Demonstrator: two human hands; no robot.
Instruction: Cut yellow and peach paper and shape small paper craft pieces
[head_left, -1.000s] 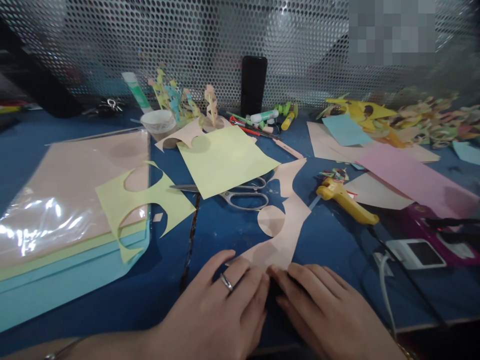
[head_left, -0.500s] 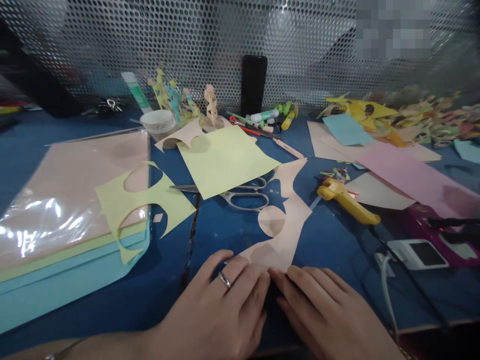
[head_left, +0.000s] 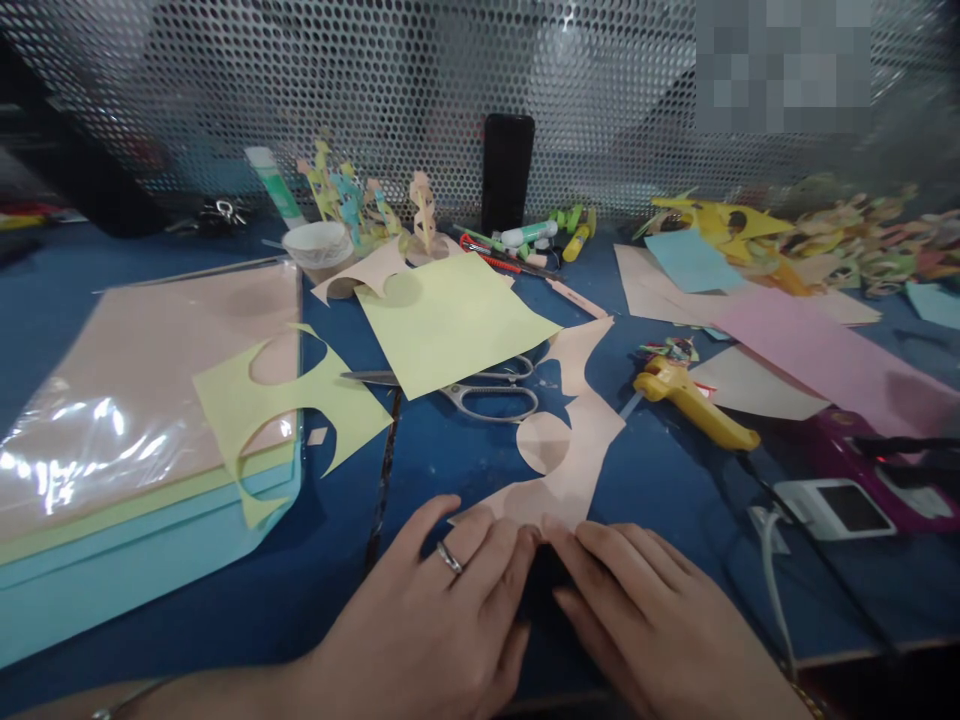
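Blue table (head_left: 675,560), hands (head_left: 427,620) (head_left: 637,620) flat on cutout (head_left: 570,470)

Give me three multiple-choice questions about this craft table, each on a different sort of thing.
1. Where do the scissors lie?
A) On the pink sheet
B) Partly under the pale yellow paper
C) Inside the white cup

2. What colour is the hot glue gun?
A) Yellow
B) Pink
C) Blue

3. How is the left hand placed?
A) Gripping the scissors
B) Lifting the hot glue gun
C) Lying flat on cut pale pink paper

Answers:
1 B, the blades run beneath the sheet.
2 A, its body is plainly yellow.
3 C, its fingers spread over the paper's lower edge.
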